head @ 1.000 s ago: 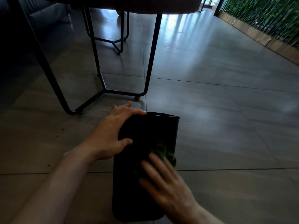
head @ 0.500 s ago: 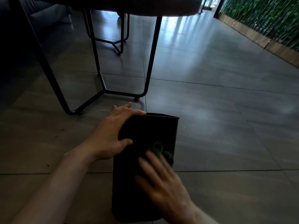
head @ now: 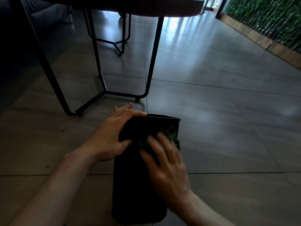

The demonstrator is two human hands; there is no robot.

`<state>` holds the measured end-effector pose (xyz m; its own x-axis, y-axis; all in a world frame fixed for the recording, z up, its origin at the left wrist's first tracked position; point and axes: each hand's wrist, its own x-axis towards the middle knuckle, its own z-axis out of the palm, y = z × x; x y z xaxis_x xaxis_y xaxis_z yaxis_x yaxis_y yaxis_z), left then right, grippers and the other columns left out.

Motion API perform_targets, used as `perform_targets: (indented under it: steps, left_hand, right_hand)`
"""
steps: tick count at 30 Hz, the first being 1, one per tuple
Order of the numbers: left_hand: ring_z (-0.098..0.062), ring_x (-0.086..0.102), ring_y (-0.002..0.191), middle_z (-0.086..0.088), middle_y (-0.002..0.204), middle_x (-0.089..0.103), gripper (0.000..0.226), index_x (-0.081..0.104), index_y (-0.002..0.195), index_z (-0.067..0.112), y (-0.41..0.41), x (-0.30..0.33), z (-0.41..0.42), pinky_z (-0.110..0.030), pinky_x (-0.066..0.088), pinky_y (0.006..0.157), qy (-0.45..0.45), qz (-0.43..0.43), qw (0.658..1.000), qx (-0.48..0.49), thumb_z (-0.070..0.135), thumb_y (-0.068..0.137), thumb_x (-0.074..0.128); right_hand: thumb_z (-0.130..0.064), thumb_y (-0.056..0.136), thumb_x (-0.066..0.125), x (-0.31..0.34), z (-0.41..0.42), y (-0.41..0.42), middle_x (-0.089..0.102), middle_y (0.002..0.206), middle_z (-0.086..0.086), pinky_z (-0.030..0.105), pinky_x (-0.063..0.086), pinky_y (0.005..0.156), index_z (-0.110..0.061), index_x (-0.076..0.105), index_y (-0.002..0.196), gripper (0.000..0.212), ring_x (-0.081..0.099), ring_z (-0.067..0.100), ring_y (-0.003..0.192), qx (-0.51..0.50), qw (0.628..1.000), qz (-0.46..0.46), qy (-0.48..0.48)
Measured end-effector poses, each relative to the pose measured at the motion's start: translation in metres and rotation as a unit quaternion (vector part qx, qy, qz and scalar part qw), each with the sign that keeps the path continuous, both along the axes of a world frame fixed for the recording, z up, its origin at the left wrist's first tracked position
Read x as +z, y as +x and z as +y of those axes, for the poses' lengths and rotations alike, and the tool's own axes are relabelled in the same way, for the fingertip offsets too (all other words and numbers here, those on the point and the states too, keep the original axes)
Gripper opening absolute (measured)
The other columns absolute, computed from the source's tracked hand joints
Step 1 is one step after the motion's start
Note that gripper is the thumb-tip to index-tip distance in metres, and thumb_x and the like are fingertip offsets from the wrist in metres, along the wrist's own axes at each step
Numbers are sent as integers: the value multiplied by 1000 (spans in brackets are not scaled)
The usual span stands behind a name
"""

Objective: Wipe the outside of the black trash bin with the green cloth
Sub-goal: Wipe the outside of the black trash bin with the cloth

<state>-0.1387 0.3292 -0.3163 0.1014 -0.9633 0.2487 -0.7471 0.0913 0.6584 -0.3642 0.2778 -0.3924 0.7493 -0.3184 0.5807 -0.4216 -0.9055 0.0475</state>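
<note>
The dark grey tiled floor (head: 228,128) fills most of the frame, with a dark-topped table on thin black metal legs (head: 153,66) across the upper left and a strip of green foliage wall (head: 268,18) in the upper right. At lower centre the tall black plastic trash bin (head: 138,185) lies on its side, its open end pointing away toward the table legs.

The left hand (head: 112,136) rests on the bin's upper left corner, fingers spread apart over the rim edge and thumb pressed on the side wall, just as it did a second ago. The right hand (head: 166,167), blurred, lies flat with fingers splayed on the crumpled green cloth (head: 169,134). Over the last second that hand and cloth have slid up the bin's uppermost wall from its middle toward the rim on the right.

This looks like one stroke mid-wipe; only the upward-facing wall is being covered, so the bin probably needs turning for the rest.
</note>
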Motion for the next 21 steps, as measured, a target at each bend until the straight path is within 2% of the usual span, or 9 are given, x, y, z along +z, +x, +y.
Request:
perform_targets:
  steps: [2, 4, 7, 9, 11, 13, 17, 19, 21]
  left_hand:
    - [-1, 10, 153, 10, 154, 42, 91, 41, 140, 51, -1, -1, 0, -48, 8, 126, 9, 5, 1000, 0, 9, 71, 82]
    - [-1, 9, 153, 10, 156, 39, 92, 39, 140, 53, -1, -2, 0, -48, 8, 126, 14, 10, 1000, 0, 11, 71, 83]
    - [-2, 10, 153, 11, 155, 40, 92, 39, 140, 52, 0, 0, 0, -49, 7, 126, 12, 3, 1000, 7, 11, 71, 83]
    - [-1, 12, 152, 12, 152, 43, 90, 40, 141, 49, 0, 1, 0, -48, 7, 126, 7, 6, 1000, 6, 10, 72, 83]
    - [0, 13, 152, 13, 149, 46, 85, 43, 141, 46, -2, 2, 1, -47, 7, 126, -1, 11, 1000, 4, 9, 74, 81]
    - [0, 14, 152, 13, 148, 47, 83, 44, 140, 45, -2, 2, 1, -48, 8, 126, -5, 11, 1000, 3, 7, 75, 79]
    - [0, 11, 152, 11, 152, 43, 88, 42, 139, 49, -3, 1, 2, -48, 7, 126, 8, 7, 1000, 2, 7, 72, 81]
    - [-2, 8, 153, 11, 156, 38, 90, 40, 138, 53, -3, 2, 4, -48, 7, 126, 21, 12, 1000, 6, 10, 72, 83]
    - [-4, 7, 154, 11, 158, 35, 91, 39, 137, 56, -3, 2, 5, -48, 7, 126, 29, 15, 999, 6, 12, 72, 84]
  right_hand:
    - [-24, 107, 55, -24, 17, -25, 58, 148, 11, 54, 46, 111, -24, 65, 125, 20, 40, 38, 148, 87, 993, 61, -52]
    - [-22, 109, 51, -29, 18, -43, 62, 145, 8, 51, 49, 109, -27, 66, 122, 20, 42, 36, 148, 121, 986, 89, -69]
    - [-26, 107, 53, -8, 0, -32, 52, 150, 10, 55, 45, 111, -24, 62, 131, 25, 41, 37, 148, 48, 998, 39, -6]
    - [-30, 110, 44, 15, -15, -11, 50, 150, 12, 57, 45, 110, -24, 59, 139, 33, 40, 39, 147, -17, 999, -15, 39]
    - [-35, 111, 35, 29, -23, 6, 50, 149, 13, 58, 46, 109, -23, 57, 143, 40, 39, 40, 147, -41, 997, -39, 49]
    - [-34, 111, 37, 25, -20, 10, 50, 150, 14, 58, 45, 110, -22, 57, 142, 39, 38, 41, 147, -42, 997, -39, 42]
    - [-26, 107, 55, -17, 11, -20, 56, 148, 12, 57, 43, 113, -24, 65, 127, 23, 45, 39, 145, 64, 996, 44, -32]
    - [-26, 106, 56, -38, 26, -41, 64, 141, 5, 50, 49, 110, -28, 69, 119, 18, 52, 34, 140, 132, 983, 98, -76]
    - [-26, 108, 50, -47, 38, -57, 62, 139, -3, 44, 50, 111, -31, 66, 122, 21, 54, 26, 138, 140, 974, 149, -95]
